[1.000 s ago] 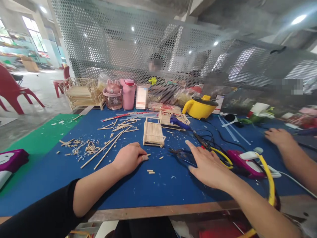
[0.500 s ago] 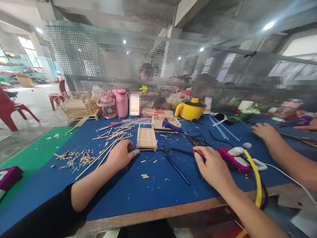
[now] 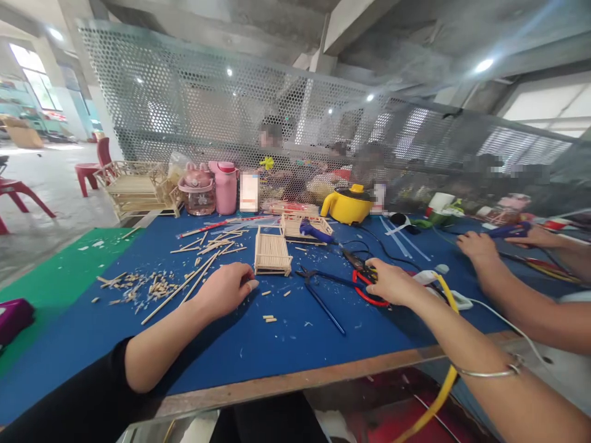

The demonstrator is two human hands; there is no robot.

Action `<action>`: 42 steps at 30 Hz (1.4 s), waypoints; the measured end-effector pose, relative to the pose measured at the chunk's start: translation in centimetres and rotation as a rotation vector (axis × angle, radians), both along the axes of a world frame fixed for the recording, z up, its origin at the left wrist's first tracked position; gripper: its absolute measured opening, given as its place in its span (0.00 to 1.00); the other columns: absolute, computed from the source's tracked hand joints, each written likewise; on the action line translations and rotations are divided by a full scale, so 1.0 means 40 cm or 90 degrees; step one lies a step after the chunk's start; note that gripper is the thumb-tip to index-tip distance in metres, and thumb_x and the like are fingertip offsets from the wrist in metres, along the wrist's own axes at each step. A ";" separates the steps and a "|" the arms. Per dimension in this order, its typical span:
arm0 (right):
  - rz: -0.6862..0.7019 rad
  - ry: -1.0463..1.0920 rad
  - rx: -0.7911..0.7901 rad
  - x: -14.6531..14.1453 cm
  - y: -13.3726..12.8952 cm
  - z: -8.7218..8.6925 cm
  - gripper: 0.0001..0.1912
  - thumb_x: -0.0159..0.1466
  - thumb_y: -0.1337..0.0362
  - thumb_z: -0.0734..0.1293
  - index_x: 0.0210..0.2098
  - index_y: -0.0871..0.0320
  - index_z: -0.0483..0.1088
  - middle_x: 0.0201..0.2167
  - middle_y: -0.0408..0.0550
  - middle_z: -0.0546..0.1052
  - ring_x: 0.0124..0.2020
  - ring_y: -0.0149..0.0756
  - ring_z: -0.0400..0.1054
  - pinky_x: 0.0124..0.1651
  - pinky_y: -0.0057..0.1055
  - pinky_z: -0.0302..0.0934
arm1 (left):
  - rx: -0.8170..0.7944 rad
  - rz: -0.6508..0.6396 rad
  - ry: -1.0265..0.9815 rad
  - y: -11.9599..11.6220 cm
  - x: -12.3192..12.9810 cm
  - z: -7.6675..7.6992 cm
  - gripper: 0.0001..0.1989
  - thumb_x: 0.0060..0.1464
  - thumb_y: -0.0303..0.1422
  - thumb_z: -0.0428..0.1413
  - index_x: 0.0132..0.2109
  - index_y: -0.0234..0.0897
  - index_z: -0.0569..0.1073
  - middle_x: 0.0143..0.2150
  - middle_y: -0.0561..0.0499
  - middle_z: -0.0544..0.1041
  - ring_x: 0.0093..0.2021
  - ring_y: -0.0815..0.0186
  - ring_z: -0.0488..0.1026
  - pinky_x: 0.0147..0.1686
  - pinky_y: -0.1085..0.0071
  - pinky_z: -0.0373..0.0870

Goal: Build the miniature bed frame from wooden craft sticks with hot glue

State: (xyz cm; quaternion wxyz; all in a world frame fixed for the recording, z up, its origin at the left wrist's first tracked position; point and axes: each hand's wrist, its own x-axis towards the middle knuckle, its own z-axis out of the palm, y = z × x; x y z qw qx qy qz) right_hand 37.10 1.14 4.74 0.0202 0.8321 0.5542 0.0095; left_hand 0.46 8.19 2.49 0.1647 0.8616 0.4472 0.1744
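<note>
From your head view, the red-handled tool (image 3: 370,301) lies at nine o'clock from your nearer right hand (image 3: 392,284), nose toward ten; those fingers curl at its handles, grip unclear. Your left hand (image 3: 227,289), half-open, looks empty at the stick frame's (image 3: 273,252) seven o'clock.

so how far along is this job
The small stick frame in front looks assembled, as does most of the second frame behind it. Right now the right hand is on the red-handled tool, and the left hand rests beside the front frame. Possibly left to use: the loose sticks, lying unattached.
</note>
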 end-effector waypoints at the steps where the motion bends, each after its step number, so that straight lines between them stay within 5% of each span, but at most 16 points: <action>1: 0.006 -0.005 -0.004 0.001 0.002 0.002 0.26 0.52 0.66 0.68 0.51 0.59 0.67 0.33 0.52 0.79 0.36 0.45 0.73 0.28 0.29 0.55 | 0.001 -0.010 -0.007 0.000 0.000 0.002 0.10 0.57 0.37 0.49 0.37 0.40 0.73 0.37 0.50 0.78 0.37 0.61 0.73 0.34 0.69 0.63; 7: 0.032 -0.058 0.010 0.019 -0.004 0.030 0.15 0.56 0.66 0.65 0.44 0.55 0.71 0.34 0.49 0.78 0.37 0.40 0.73 0.33 0.28 0.58 | 0.019 -0.033 -0.038 0.010 0.002 -0.002 0.12 0.58 0.37 0.48 0.38 0.38 0.75 0.38 0.48 0.78 0.38 0.60 0.73 0.37 0.68 0.64; 12: 0.007 -0.172 0.125 -0.013 -0.027 0.061 0.20 0.59 0.74 0.58 0.52 0.64 0.66 0.46 0.65 0.73 0.47 0.52 0.68 0.42 0.39 0.59 | 0.033 -0.032 -0.049 0.008 0.000 -0.007 0.12 0.57 0.37 0.48 0.38 0.38 0.75 0.38 0.47 0.78 0.38 0.59 0.74 0.37 0.67 0.65; 20: 0.099 -0.132 0.161 -0.091 -0.062 -0.011 0.08 0.60 0.70 0.60 0.36 0.57 0.70 0.35 0.51 0.75 0.36 0.42 0.71 0.34 0.33 0.59 | 0.042 -0.024 -0.049 0.014 -0.003 -0.010 0.12 0.57 0.36 0.49 0.40 0.38 0.76 0.39 0.46 0.78 0.39 0.58 0.74 0.37 0.66 0.66; 25: 0.271 -0.048 0.168 -0.174 -0.065 -0.017 0.12 0.65 0.68 0.57 0.41 0.56 0.71 0.42 0.49 0.75 0.46 0.38 0.69 0.49 0.32 0.61 | 0.020 -0.073 -0.029 0.020 -0.002 -0.022 0.11 0.55 0.33 0.52 0.41 0.41 0.78 0.40 0.48 0.78 0.40 0.61 0.74 0.39 0.69 0.67; 29: 0.438 0.043 0.101 -0.302 -0.038 -0.026 0.16 0.67 0.64 0.57 0.49 0.52 0.72 0.42 0.46 0.76 0.46 0.35 0.70 0.49 0.29 0.62 | 0.016 -0.085 -0.023 0.017 0.007 -0.027 0.10 0.54 0.36 0.55 0.39 0.40 0.79 0.38 0.48 0.77 0.38 0.61 0.74 0.39 0.69 0.67; 32: 0.462 0.067 0.072 -0.379 0.000 -0.031 0.17 0.66 0.63 0.58 0.52 0.54 0.70 0.42 0.50 0.76 0.45 0.39 0.70 0.47 0.32 0.63 | 0.024 -0.058 -0.025 0.017 0.009 -0.026 0.10 0.55 0.36 0.54 0.39 0.37 0.78 0.36 0.47 0.76 0.35 0.61 0.73 0.37 0.68 0.68; 37: 0.405 0.056 0.079 -0.378 0.014 -0.017 0.13 0.64 0.63 0.61 0.45 0.51 0.73 0.42 0.45 0.76 0.44 0.36 0.70 0.47 0.28 0.61 | 0.016 -0.098 -0.020 0.007 0.026 -0.022 0.12 0.55 0.40 0.55 0.42 0.41 0.79 0.40 0.48 0.77 0.39 0.61 0.74 0.40 0.70 0.68; 42: 0.115 -0.045 0.138 -0.195 -0.043 -0.014 0.12 0.63 0.69 0.57 0.37 0.63 0.71 0.36 0.61 0.74 0.42 0.50 0.70 0.43 0.41 0.59 | 0.002 -0.117 -0.027 -0.002 0.051 -0.028 0.08 0.54 0.32 0.54 0.35 0.39 0.79 0.38 0.48 0.77 0.42 0.58 0.74 0.38 0.68 0.67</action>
